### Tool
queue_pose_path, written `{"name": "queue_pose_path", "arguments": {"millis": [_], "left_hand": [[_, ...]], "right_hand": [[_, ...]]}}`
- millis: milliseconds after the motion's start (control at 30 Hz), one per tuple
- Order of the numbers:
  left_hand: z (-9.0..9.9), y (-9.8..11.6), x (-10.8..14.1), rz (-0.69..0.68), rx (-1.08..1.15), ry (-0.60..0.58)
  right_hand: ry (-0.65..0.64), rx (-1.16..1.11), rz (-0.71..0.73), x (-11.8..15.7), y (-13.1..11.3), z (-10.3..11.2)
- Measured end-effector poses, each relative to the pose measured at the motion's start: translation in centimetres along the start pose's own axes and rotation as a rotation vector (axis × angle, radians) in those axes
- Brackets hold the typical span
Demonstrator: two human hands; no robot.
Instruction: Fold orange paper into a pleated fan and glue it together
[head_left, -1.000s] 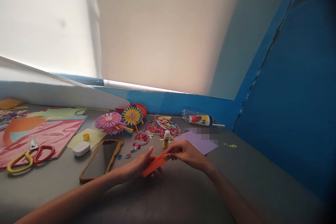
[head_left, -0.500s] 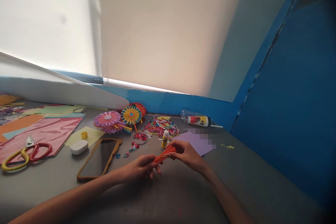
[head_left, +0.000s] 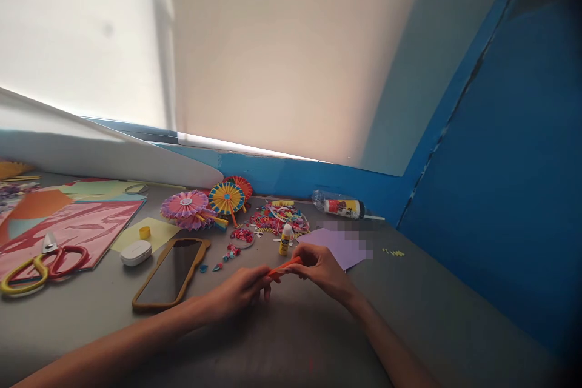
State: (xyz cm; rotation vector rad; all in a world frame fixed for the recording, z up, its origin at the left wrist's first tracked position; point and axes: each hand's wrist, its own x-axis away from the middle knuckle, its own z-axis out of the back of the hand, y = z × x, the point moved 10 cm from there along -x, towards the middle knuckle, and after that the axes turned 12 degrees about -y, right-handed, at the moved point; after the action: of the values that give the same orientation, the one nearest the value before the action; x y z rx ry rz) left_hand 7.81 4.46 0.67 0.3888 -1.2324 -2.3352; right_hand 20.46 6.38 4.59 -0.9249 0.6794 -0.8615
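A narrow folded orange paper (head_left: 285, 268) is held above the grey table between my two hands. My left hand (head_left: 240, 292) pinches its lower left end. At the upper right end, the fingers of my right hand (head_left: 322, 265) are closed on the same paper. Just behind the paper stands a glue stick (head_left: 284, 240) with a yellow label. A purple sheet (head_left: 334, 247) lies beyond my right hand, and a phone in a brown case (head_left: 171, 273) lies to the left of my left hand.
Red and yellow scissors (head_left: 45, 264) lie on a wrapped pink pack (head_left: 100, 224) at the left. Paper rosettes (head_left: 227, 197), a pile of paper scraps (head_left: 277, 219) and a bottle (head_left: 341, 206) are along the back. A white case (head_left: 136, 253) sits beside the phone.
The orange paper has tilted flatter and looks narrower. My right hand has shifted slightly left, and both hands still hold the paper.
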Motion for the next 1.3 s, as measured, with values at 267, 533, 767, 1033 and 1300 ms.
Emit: {"name": "queue_pose_path", "arguments": {"millis": [267, 533, 767, 1033, 1300], "left_hand": [[0.4, 0.0, 0.0, -0.008, -0.130, 0.053], [1.0, -0.4, -0.1, 0.079, -0.300, 0.114], [1.3, -0.2, 0.1, 0.123, -0.328, 0.135], [0.8, -0.1, -0.1, 0.077, -0.229, 0.098], [-1.2, -0.4, 0.2, 0.054, 0.438, -0.173]], "right_hand": [[-0.005, 0.001, 0.018, 0.0, -0.4, -0.1], [-0.006, 0.018, 0.031, 0.2, -1.4, -0.2], [-0.014, 0.032, 0.040, 0.1, -1.1, -0.3], [-0.068, 0.036, -0.009, -0.3, -0.7, -1.4], [-0.082, -0.092, -0.060, -0.1, 0.4, 0.2]]}}
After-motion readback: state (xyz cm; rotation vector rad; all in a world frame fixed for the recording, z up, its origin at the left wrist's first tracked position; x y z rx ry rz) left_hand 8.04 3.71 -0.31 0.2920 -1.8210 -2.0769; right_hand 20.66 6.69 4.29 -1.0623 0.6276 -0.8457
